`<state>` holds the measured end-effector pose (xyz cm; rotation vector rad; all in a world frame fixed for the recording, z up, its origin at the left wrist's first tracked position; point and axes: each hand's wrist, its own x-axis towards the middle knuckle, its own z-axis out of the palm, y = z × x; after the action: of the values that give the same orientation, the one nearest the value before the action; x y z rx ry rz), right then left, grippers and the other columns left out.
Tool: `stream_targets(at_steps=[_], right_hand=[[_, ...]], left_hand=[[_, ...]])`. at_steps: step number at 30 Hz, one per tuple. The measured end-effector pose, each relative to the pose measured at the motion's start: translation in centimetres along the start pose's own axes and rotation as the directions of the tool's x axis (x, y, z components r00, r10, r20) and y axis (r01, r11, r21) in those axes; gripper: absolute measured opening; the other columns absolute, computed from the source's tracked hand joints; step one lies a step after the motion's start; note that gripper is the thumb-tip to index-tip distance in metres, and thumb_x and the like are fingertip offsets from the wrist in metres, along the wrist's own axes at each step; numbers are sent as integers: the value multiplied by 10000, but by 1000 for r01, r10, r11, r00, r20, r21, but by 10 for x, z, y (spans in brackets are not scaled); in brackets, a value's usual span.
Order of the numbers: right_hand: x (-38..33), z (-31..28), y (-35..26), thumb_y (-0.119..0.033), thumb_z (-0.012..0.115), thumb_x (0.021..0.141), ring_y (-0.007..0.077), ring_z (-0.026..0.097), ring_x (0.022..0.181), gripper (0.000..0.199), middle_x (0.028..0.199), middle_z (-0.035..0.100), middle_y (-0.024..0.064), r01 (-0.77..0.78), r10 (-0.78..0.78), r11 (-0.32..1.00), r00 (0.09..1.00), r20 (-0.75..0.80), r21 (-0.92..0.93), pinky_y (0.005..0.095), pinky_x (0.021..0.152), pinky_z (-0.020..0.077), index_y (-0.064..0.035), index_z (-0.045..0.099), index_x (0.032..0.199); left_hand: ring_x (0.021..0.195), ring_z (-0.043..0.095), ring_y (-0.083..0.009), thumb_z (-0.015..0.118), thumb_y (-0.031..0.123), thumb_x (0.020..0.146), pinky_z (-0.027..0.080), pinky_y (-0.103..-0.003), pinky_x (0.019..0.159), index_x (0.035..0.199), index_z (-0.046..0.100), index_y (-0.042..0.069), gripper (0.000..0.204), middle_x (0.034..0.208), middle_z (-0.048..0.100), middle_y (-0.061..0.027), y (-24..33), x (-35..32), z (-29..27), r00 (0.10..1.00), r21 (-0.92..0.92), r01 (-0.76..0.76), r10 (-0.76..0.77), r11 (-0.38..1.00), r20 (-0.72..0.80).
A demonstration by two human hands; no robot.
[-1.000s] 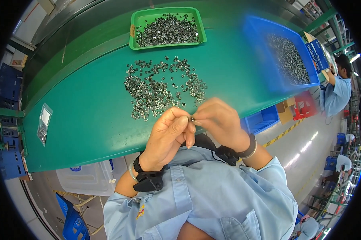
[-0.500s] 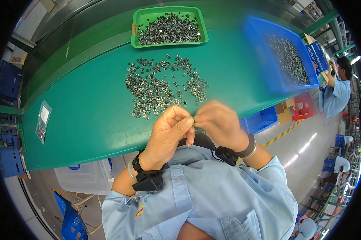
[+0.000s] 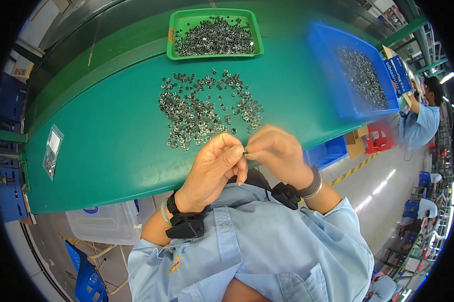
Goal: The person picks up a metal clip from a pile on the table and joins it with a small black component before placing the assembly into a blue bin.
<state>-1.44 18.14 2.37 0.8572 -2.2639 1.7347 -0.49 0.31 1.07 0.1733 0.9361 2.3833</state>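
Left hand and right hand both pinched closed, small dark part between them. Loose pile of parts on green table, just far of left hand.

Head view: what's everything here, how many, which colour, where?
Worktop: one, green, centre
Tray: one, green, far side
Small parts: countless, dark silver, worktop, tray
Bins: two, blue, worktop's right and below
Printed box: one, blue, right
Carton: at least one, brown, right
Red item: one, red, beside carton
Bag: one, clear, worktop's left
Storage box: one, translucent, below worktop's left
Chair: one, blue, lower left
Worker: one nearby, blue shirt, right; others indistinct
Held part: one, dark, between hands
Shirt: one, blue, lower centre
Left hand: one, bare, centre
Right hand: one, bare, centre
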Motion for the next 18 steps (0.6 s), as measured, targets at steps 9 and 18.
stream_targets(at_steps=[9,18], right_hand=[[54,-26,11,-50,646,817,130,582,787,83,859,618,52,-156,159,980,987,11,-126,266,709,479,-23,598,879],[142,-74,49,-100,604,867,105,573,837,148,894,615,24,-145,133,942,989,-60,-302,251,776,471,2,604,973]], left_hand=[[602,539,-142,483,197,963,446,-276,535,978,483,54,144,747,554,-62,2,6,-9,997,-65,-23,18,998,-78],[578,533,-156,456,144,961,459,-297,537,1029,479,37,129,768,546,-80,1,5,-17,999,-98,-37,34,994,-30]])
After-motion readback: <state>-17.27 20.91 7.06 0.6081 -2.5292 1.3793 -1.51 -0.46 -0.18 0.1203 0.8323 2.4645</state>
